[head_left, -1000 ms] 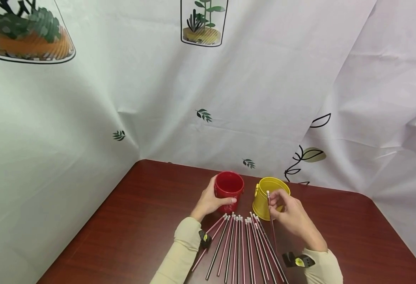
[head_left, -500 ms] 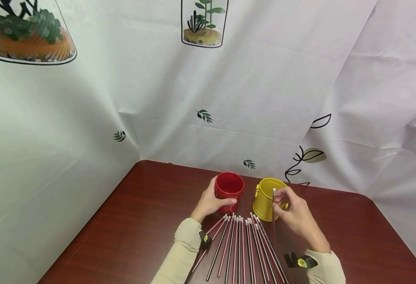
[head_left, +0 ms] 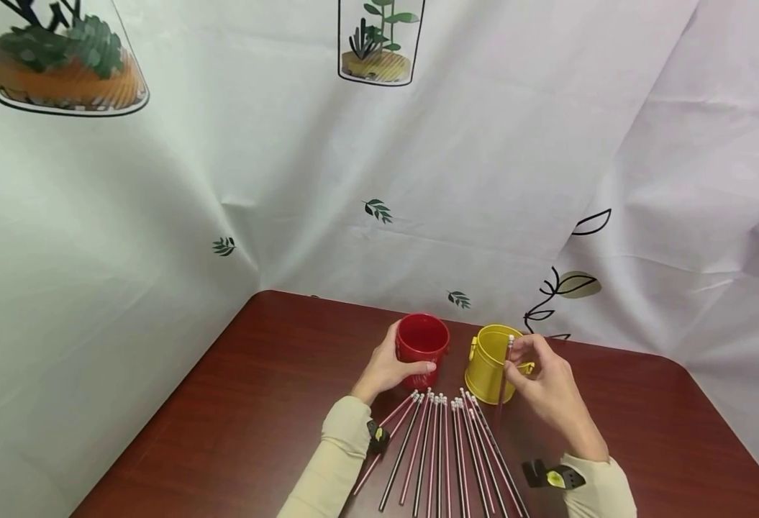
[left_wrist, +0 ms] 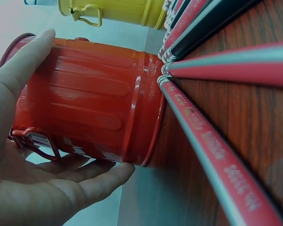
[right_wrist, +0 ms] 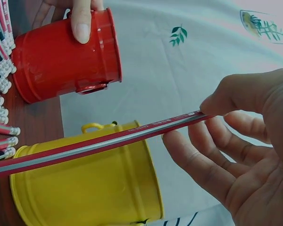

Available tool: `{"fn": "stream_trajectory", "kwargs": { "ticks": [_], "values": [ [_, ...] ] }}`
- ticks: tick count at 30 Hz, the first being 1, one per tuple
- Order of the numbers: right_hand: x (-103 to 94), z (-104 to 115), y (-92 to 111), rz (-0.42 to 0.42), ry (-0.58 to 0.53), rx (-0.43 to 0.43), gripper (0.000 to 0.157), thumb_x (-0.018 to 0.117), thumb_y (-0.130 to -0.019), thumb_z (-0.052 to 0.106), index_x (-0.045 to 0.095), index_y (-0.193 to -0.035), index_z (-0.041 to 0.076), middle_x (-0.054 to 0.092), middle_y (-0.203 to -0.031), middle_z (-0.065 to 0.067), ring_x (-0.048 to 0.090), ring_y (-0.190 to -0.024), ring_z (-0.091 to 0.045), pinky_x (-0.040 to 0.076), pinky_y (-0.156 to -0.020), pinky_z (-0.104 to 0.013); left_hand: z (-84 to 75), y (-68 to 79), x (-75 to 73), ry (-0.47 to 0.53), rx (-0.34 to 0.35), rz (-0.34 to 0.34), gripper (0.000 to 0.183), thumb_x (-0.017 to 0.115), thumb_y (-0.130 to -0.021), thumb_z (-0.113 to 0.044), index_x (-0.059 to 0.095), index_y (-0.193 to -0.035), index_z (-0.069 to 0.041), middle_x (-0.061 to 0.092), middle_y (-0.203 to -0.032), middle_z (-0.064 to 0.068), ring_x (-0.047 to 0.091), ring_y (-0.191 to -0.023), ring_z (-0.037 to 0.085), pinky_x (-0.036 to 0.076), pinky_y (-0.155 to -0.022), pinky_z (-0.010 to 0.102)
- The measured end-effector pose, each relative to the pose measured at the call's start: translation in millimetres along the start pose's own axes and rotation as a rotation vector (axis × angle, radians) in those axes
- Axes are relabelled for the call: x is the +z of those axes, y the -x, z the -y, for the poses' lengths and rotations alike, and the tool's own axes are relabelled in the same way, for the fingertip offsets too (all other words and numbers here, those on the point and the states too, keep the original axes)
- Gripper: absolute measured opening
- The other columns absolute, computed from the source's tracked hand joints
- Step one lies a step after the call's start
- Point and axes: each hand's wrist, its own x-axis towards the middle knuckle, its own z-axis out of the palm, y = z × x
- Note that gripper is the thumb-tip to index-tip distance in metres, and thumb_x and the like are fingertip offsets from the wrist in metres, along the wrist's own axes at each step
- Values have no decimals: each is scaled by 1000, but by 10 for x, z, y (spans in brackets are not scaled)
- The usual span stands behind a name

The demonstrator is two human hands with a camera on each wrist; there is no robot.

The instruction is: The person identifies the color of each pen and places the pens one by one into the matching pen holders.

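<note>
Creased white fabric backdrop (head_left: 457, 158): hangs behind and to the sides, printed with green leaves and jarred plants.
Glossy red-brown wooden tabletop (head_left: 256, 388): carries everything, with the two buckets side by side, likely so both stay within easy reach.
Ribbed red metal bucket (head_left: 416, 352): stands upright on the left, mouth upward, a small loop handle on its side.
Bare left hand (head_left: 382, 368): wraps the red bucket, thumb across the near side and fingers around the far side, seemingly to steady it.
Smooth yellow metal bucket (head_left: 485, 373): stands upright just right of the red one; neither hand grips it.
Fan of slim pink-and-silver and black pencils (head_left: 439, 457): lies before the buckets, white eraser ends gathered near the red base, shafts spreading toward the person; that spread probably makes single ones easier to pick.
Single red-and-silver striped pencil (right_wrist: 85, 151): held nearly upright before the yellow bucket, eraser end up; whether it touches the wall, I cannot tell.
Bare right hand (head_left: 552, 388): pinches that pencil near its top between thumb and fingers, the others loosely bent; a high hold presumably leaves most of the shaft free.
</note>
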Motion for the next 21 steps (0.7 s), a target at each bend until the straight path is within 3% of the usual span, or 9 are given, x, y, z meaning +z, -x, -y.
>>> {"fn": "stream_trajectory", "kwargs": {
  "ticks": [12,21],
  "values": [
    [-39,146,-239,-30,-126,-18,27,67,-78,-2,52,-100,4,59,-85,-2,56,-80,-1,51,-62,-15,-6,5,0,-9,-7,8,88,80,-68,-33,28,-138,-26,45,-131,-1,42,-118,22,51,-82,38],
    [-98,412,-570,-122,-207,-42,26,66,-79,-1,52,-101,1,59,-89,-5,57,-79,0,50,-63,-12,2,11,-15,-4,11,16,88,80,-68,-32,27,-138,-26,45,-131,-1,42,-118,22,51,-82,37]
  ]
}}
